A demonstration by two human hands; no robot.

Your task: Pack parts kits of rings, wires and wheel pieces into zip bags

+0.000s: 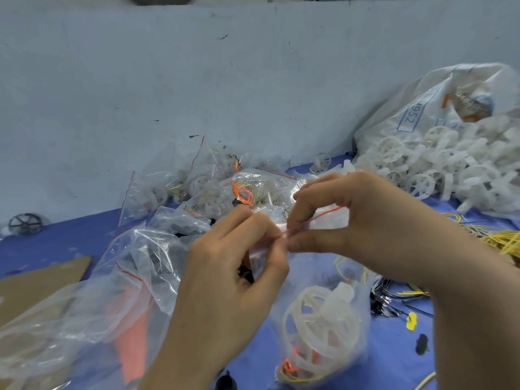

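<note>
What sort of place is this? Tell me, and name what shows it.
Probably a small kit-packing workbench: a sack of white wheel pieces, a pile of filled zip bags, loose yellow wires on the blue tabletop.

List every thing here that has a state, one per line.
Zip bag, held up, filled; seal hidden by fingers.
Left hand, pinching the zip bag's top edge.
Right hand, pinching the same edge.
White wheel piece, inside the held bag.
Packed bags, lying heaped behind the hands.
White sack, open, wheel pieces spilling out.
Black wheel, loose on the table.
Yellow wires, loose in a heap.
</note>
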